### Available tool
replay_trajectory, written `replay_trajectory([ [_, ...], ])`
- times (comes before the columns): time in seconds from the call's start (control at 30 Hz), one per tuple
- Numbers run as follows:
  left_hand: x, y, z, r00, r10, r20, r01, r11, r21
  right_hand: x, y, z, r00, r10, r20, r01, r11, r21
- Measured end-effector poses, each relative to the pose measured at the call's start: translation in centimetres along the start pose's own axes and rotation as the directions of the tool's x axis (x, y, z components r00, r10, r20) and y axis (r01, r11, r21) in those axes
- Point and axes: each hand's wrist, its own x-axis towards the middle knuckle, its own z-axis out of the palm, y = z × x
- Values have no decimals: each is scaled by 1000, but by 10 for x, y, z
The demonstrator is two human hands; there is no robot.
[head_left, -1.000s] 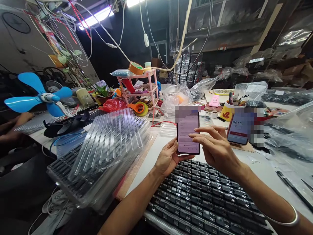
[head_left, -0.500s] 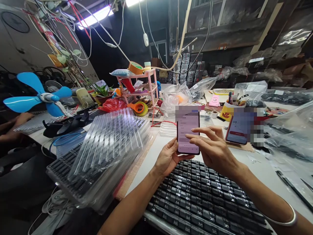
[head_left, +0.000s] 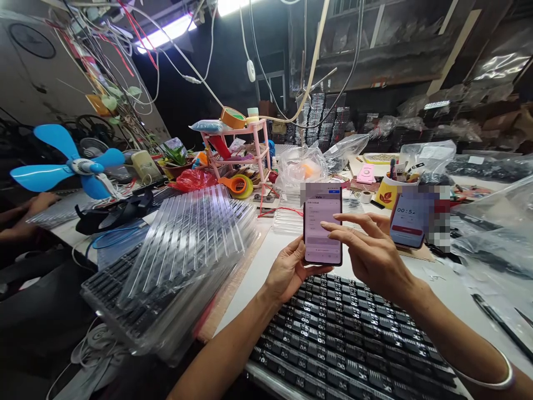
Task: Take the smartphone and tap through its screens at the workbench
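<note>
A lit smartphone [head_left: 320, 236] is held upright by my left hand [head_left: 289, 269], its thumb along the phone's left edge and fingers under the bottom. My right hand [head_left: 375, 244] hovers at the phone's right side with fingers stretched over the screen; whether a fingertip touches the glass I cannot tell. Nothing is held in it. Below both hands lies a tray [head_left: 333, 339] filled with rows of small black parts with metal pins. To the right a second phone [head_left: 407, 222] leans upright, showing a running timer.
Clear ribbed plastic trays [head_left: 187, 239] are stacked at left, beside a blue fan [head_left: 79, 165]. A pink rack [head_left: 262, 150] with tape rolls stands at the back. A yellow-white pen cup [head_left: 387, 189] is behind the second phone. Plastic bags [head_left: 495, 205] lie at right. Cables hang overhead.
The held phone's screen shows slightly different content, now with a blue button near the top. Both hands stay nearly in place; the whole view has shifted slightly.
</note>
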Motion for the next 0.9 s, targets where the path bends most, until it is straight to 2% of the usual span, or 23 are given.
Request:
replay_trajectory([
  [0.3, 0, 0, 0, 1000, -4, 5, 4, 1000, 1, 5, 1, -3, 998, -7, -55, 5, 1000, -31],
  [0.5, -1, 1, 1, 1000, -10, -10, 10, 1000, -18, 14, -4, -10, 999, -47, -11, 46, 996, -74],
  [0.73, -4, 0, 5, 1000, -31, -3, 31, 999, -11, -5, -28, -12, 996, 74, -40, -74, 997, -1],
  [0.9, -4, -1, 4, 999, -43, 11, 43, 999, -10, -11, -33, -7, 991, 105, -78, -105, 994, 6],
])
